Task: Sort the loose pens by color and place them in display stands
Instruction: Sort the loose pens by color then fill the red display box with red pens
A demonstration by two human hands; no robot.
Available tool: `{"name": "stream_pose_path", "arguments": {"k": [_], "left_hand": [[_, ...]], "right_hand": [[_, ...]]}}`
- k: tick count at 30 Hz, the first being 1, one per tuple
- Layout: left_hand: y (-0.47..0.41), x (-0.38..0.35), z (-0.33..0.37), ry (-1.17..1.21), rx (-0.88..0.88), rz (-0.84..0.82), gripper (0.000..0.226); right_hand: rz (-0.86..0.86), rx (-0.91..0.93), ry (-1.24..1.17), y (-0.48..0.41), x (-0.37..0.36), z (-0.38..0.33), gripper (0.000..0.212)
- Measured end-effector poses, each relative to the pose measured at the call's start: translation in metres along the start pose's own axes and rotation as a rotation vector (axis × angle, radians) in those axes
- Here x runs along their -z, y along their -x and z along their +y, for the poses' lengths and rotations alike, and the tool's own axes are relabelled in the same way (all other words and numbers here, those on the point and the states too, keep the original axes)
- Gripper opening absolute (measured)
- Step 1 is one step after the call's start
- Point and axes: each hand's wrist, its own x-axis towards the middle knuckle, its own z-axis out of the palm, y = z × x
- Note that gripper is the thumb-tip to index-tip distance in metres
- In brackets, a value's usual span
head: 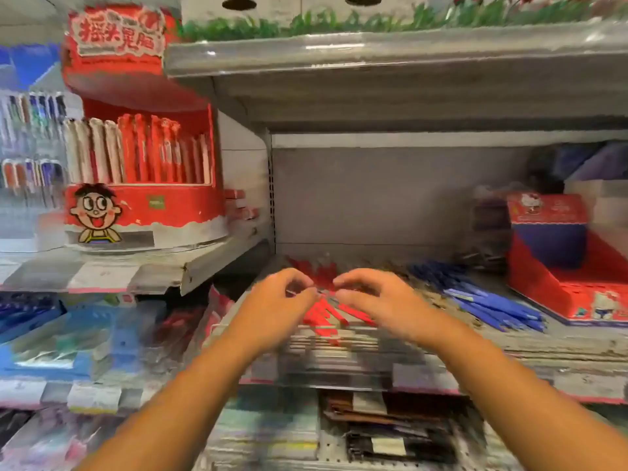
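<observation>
On the middle shelf (560, 345) of a shop display, seen from the wearer's head, two bare forearms reach forward. The left hand (272, 300) and right hand (380, 300) are close together, fingers curled, fingertips nearly meeting over a loose heap of red pens (323, 316). A thin grey sliver shows between the fingertips. Motion blur makes it impossible to tell whether either hand pinches a pen or only hovers above the heap.

To the right on the same shelf lies a separate heap of blue pens (492, 305), apart from the red ones. Further right stands a red box stand (560, 287) with a holed tray at its front. On a higher shelf to the left sits a round stand (142, 205), red with a cartoon face, holding upright red and white pens.

The step in hand appears to be gathering red pens. To do it well, the hands would likely square a small bundle with all tips facing one way and check that no blue pen is mixed in. They would then grip it firmly at the middle so none slides out on the lift. A small bundle should be easier to seat upright in a stand than a large one. The two heaps are best kept apart while picking.
</observation>
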Motion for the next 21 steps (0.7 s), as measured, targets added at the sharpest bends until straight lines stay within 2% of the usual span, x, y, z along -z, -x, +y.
{"name": "stream_pose_path", "arguments": {"k": [2,5,7,10,12,15,17,21], "left_hand": [[-0.031,-0.005,-0.014,-0.14,0.158,-0.034,0.011],[-0.066,-0.015,-0.032,-0.301,0.347,-0.214,0.028],[-0.078,-0.021,-0.037,-0.428,0.377,-0.31,0.033],[-0.096,-0.024,-0.037,-0.495,0.363,-0.357,0.034],[-0.106,-0.03,-0.039,-0.467,0.376,-0.407,0.022],[-0.119,-0.038,-0.036,-0.229,0.51,-0.395,0.008],[-0.128,-0.042,-0.028,-0.133,0.573,-0.41,0.012],[-0.141,-0.046,-0.021,-0.147,0.626,-0.437,0.013]], "right_hand": [[-0.004,-0.06,0.155,-0.032,-0.003,0.012,0.026],[-0.111,-0.191,0.377,-0.074,-0.007,0.038,0.046],[-0.24,-0.281,0.54,-0.094,-0.011,0.054,0.057],[-0.426,-0.328,0.686,-0.115,-0.015,0.065,0.063],[-0.516,-0.318,0.723,-0.127,-0.016,0.064,0.067],[-0.603,-0.321,0.744,-0.139,-0.017,0.061,0.072],[-0.592,-0.308,0.75,-0.144,-0.017,0.062,0.059],[-0.595,-0.321,0.658,-0.151,-0.023,0.062,0.045]]}}
